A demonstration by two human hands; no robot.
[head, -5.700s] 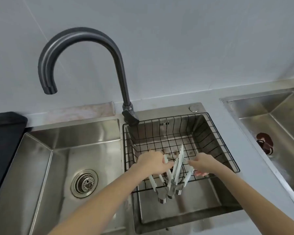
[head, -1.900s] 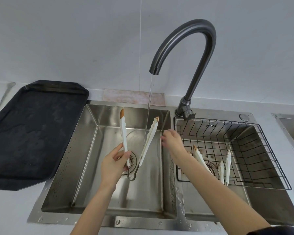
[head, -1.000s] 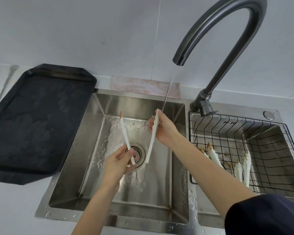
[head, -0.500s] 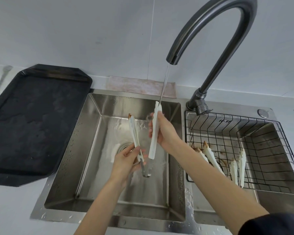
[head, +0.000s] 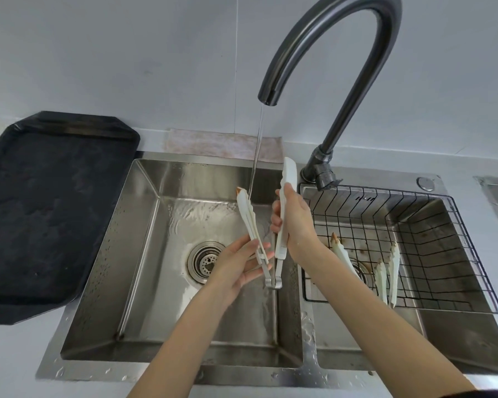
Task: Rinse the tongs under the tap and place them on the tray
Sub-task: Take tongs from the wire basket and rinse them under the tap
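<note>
The right hand [head: 295, 225] is wrapped around one white arm of the tongs [head: 283, 216]. Its fingers are curled tight on that arm, and the white tip sticks up above the hand. The left hand [head: 236, 262] is lower down. It holds the other white arm between the thumb and the fingers, and those fingers look fairly straight. That arm has a small brown spot at its top end.

The two arms of the tongs spread apart at the top and join at a metal hinge at the bottom, just under the hands. The tongs stand almost upright over the left sink [head: 144, 254]. A thin stream of water [head: 256, 156] runs down from the dark curved tap [head: 342, 81] and falls right by the tip of the left arm of the tongs; it may be touching it, but that is hard to see. Water ripples on the sink floor near the round drain [head: 204, 261].

To the right is a second sink with a black wire basket [head: 457, 225] in it. More white tongs [head: 387, 274] lie in the basket, some with brown tips. To the left of the sinks a black tray [head: 41, 211] sits on the counter, well apart from the hands. A pale cloth [head: 213, 145] lies behind the left sink, against the wall.
</note>
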